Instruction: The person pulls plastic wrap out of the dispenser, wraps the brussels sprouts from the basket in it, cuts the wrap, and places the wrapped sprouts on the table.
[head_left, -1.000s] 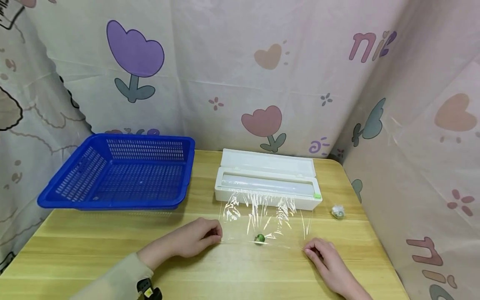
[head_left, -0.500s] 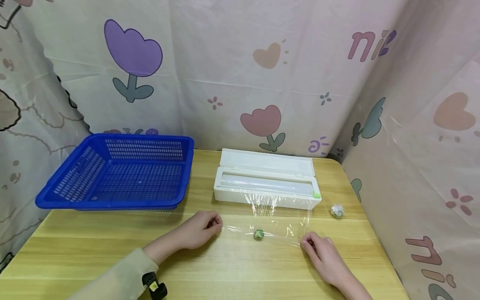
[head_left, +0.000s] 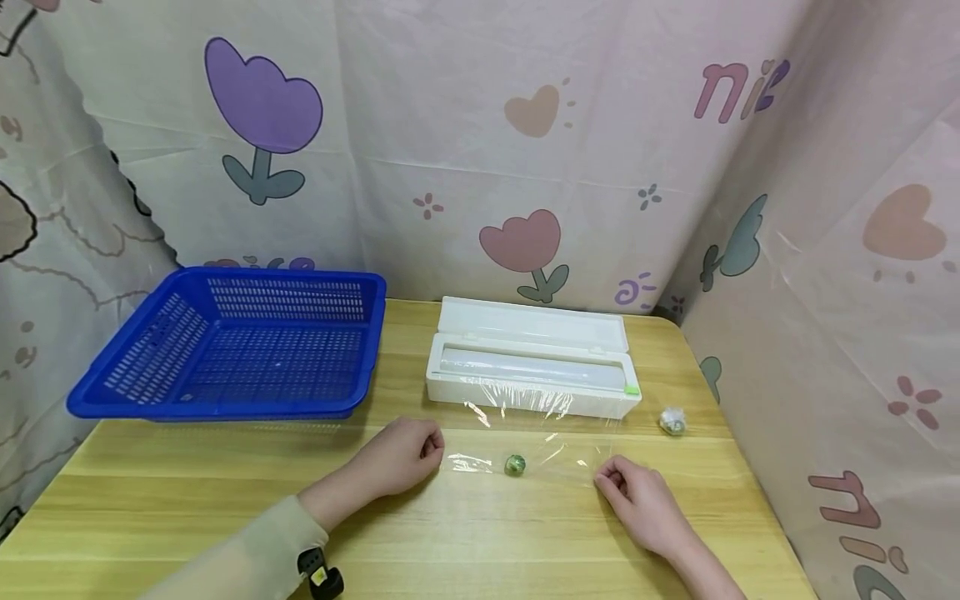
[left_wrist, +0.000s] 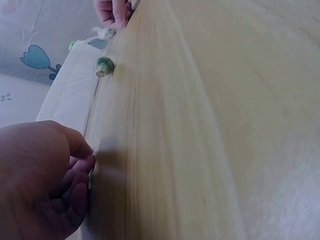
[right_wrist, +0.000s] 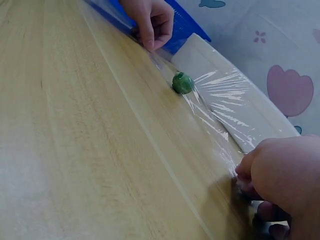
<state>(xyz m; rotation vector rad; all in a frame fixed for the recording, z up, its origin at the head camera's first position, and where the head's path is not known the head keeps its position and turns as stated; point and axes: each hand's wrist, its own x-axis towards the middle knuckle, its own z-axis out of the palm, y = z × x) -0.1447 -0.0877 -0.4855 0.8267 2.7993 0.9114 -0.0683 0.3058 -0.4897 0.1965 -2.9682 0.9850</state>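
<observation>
A clear sheet of cling film [head_left: 480, 461] stretches from the roll in a long white dispenser box [head_left: 525, 398] toward me. My left hand [head_left: 401, 457] pinches its near left corner between thumb and fingers. At the near right corner, my right hand [head_left: 637, 504] pinches the film the same way. Between the hands, close to the film's near edge, is a small green Brussels sprout [head_left: 514, 465]. Its pale cut stem end shows in the left wrist view, and the film overlaps it in the head view. In the right wrist view the film [right_wrist: 220, 102] is creased and shiny beside the box.
A blue plastic basket [head_left: 285, 367] stands at the back left of the wooden table [head_left: 465, 542]. The box's lid [head_left: 532, 323] is up, against the patterned curtain [head_left: 420, 100]. Right of the box lies a small film-wrapped green bundle [head_left: 672, 422].
Both hands have shifted slightly toward the box, still pinching the film. The sprout has moved a little the same way, and the film's creases have changed.
</observation>
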